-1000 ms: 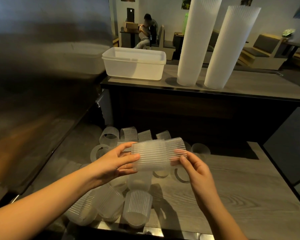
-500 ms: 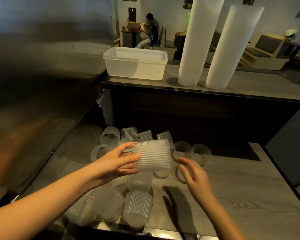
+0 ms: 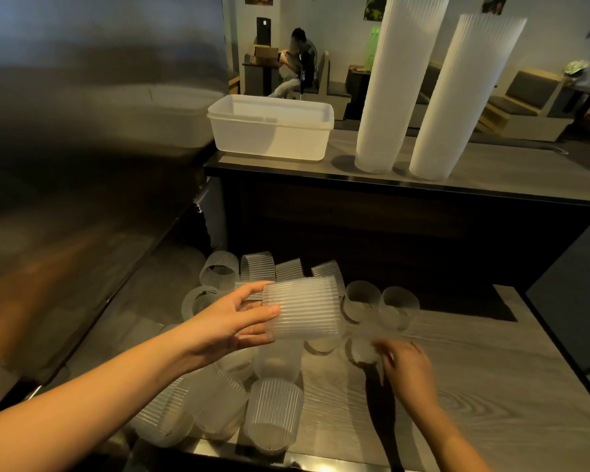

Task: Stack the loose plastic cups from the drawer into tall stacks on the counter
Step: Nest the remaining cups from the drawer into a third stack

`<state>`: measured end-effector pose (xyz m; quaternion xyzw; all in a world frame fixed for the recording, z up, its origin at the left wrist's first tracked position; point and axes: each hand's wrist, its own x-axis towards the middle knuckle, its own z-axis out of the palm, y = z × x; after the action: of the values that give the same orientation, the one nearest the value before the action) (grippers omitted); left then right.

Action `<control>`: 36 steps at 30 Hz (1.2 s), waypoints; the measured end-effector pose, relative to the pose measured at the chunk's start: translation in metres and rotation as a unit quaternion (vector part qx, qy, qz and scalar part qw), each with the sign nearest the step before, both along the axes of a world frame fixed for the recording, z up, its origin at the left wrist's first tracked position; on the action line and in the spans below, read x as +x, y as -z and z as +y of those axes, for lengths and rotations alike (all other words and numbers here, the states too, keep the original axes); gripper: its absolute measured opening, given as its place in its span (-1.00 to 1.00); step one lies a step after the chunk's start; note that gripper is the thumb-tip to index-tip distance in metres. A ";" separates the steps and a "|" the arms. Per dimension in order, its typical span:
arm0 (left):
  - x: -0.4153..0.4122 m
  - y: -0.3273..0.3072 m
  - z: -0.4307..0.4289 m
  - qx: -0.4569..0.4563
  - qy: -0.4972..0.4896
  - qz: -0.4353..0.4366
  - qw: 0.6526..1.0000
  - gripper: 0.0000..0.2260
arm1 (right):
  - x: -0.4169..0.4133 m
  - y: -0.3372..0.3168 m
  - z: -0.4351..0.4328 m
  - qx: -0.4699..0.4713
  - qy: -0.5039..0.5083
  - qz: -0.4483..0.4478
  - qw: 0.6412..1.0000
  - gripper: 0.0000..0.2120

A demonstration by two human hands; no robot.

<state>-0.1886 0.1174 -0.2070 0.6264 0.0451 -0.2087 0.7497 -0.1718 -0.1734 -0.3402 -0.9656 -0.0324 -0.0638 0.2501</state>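
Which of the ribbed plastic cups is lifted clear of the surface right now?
The cup held sideways in the left hand, above the pile; every other loose cup rests on the surface. The right hand is blurred.

Everything is looking dim and yellowish, and light coming from ahead is making the right hand (image 3: pixel 406 366) throw a dark shadow (image 3: pixel 377 400) just under it. Its fingers are smearing into blur, while the ribbed cup (image 3: pixel 304 310) in the left hand (image 3: pixel 229 327) is looking sharp. Far left of that hand the metal wall (image 3: pixel 82 165) is looking hazy, and high above it the tall stacks (image 3: pixel 399 83) are leaning apart.
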 end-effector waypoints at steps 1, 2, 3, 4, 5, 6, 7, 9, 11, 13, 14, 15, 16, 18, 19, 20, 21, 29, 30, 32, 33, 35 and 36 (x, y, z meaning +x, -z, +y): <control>0.000 0.000 0.000 0.001 -0.001 0.000 1.000 -0.52 | -0.002 -0.010 0.003 0.092 0.010 0.020 0.996 -0.80; 0.000 0.000 0.000 0.000 -0.003 0.000 1.000 -0.53 | -0.005 -0.021 0.006 0.185 0.019 0.037 0.982 -0.80; 0.000 -0.001 0.000 0.000 -0.007 0.000 1.000 -0.54 | -0.008 -0.035 0.010 0.262 0.029 0.040 0.964 -0.80; 0.000 -0.001 0.000 0.000 -0.011 0.000 1.000 -0.55 | -0.011 -0.049 0.015 0.321 0.036 0.031 0.946 -0.80; 0.000 -0.001 -0.001 0.001 -0.013 -0.002 1.000 -0.55 | -0.013 -0.061 0.018 0.372 0.039 0.021 0.927 -0.80; 0.001 -0.001 -0.001 -0.001 -0.016 -0.002 1.000 -0.55 | -0.016 -0.073 0.020 0.415 0.037 0.013 0.909 -0.79; 0.001 -0.001 -0.002 -0.007 -0.018 0.000 1.000 -0.55 | -0.018 -0.082 0.023 0.450 0.033 0.006 0.892 -0.79; 0.000 -0.002 -0.004 -0.026 -0.022 0.009 0.999 -0.57 | -0.023 -0.099 0.028 0.503 0.015 -0.003 0.864 -0.80; 0.000 -0.002 -0.004 -0.028 -0.024 0.015 0.999 -0.56 | -0.029 -0.112 0.035 0.529 -0.004 0.002 0.849 -0.81; 0.000 -0.002 -0.003 -0.013 -0.021 0.011 1.000 -0.51 | -0.035 -0.120 0.042 0.537 -0.024 0.010 0.843 -0.81; 0.000 -0.002 -0.002 -0.006 -0.021 0.008 1.000 -0.49 | -0.038 -0.121 0.046 0.536 -0.031 0.012 0.843 -0.81; 0.000 -0.002 -0.001 -0.002 -0.024 0.008 1.000 -0.48 | -0.040 -0.122 0.049 0.531 -0.033 0.014 0.846 -0.82; 0.000 -0.002 -0.001 -0.001 -0.027 0.010 1.000 -0.48 | -0.040 -0.122 0.051 0.526 -0.029 0.017 0.850 -0.82; 0.000 -0.003 -0.002 -0.006 -0.030 0.014 0.999 -0.48 | -0.040 -0.121 0.053 0.525 -0.017 0.021 0.851 -0.81; 0.000 -0.004 -0.002 -0.006 -0.030 0.015 0.999 -0.49 | -0.039 -0.121 0.053 0.524 -0.012 0.023 0.852 -0.80; -0.001 -0.005 -0.002 -0.004 -0.028 0.015 0.999 -0.50 | -0.038 -0.121 0.053 0.520 -0.008 0.025 0.854 -0.79; -0.001 -0.005 -0.002 -0.002 -0.027 0.015 1.000 -0.51 | -0.037 -0.121 0.052 0.515 -0.008 0.028 0.856 -0.79; -0.004 -0.006 -0.003 0.016 -0.008 0.015 1.000 -0.51 | -0.040 -0.118 0.065 0.490 -0.059 0.055 0.868 -0.77; -0.004 -0.006 -0.004 0.016 -0.007 0.016 1.000 -0.52 | -0.041 -0.116 0.069 0.482 -0.069 0.060 0.871 -0.76; -0.004 -0.006 -0.003 0.016 -0.007 0.018 1.000 -0.49 | -0.043 -0.114 0.076 0.455 -0.082 0.063 0.884 -0.74; -0.004 -0.007 -0.003 0.014 -0.010 0.017 1.000 -0.47 | -0.043 -0.113 0.078 0.448 -0.082 0.062 0.888 -0.73; -0.004 -0.008 -0.004 0.012 -0.018 0.011 1.000 -0.48 | -0.040 -0.114 0.078 0.452 -0.080 0.057 0.887 -0.74; -0.004 -0.008 -0.005 0.011 -0.022 0.008 1.000 -0.48 | -0.037 -0.114 0.076 0.463 -0.079 0.049 0.881 -0.75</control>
<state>-0.1923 0.1128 -0.1989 0.6317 0.0676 -0.1967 0.7468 -0.2092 -0.0974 -0.2266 -0.7357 -0.0632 -0.0046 0.6743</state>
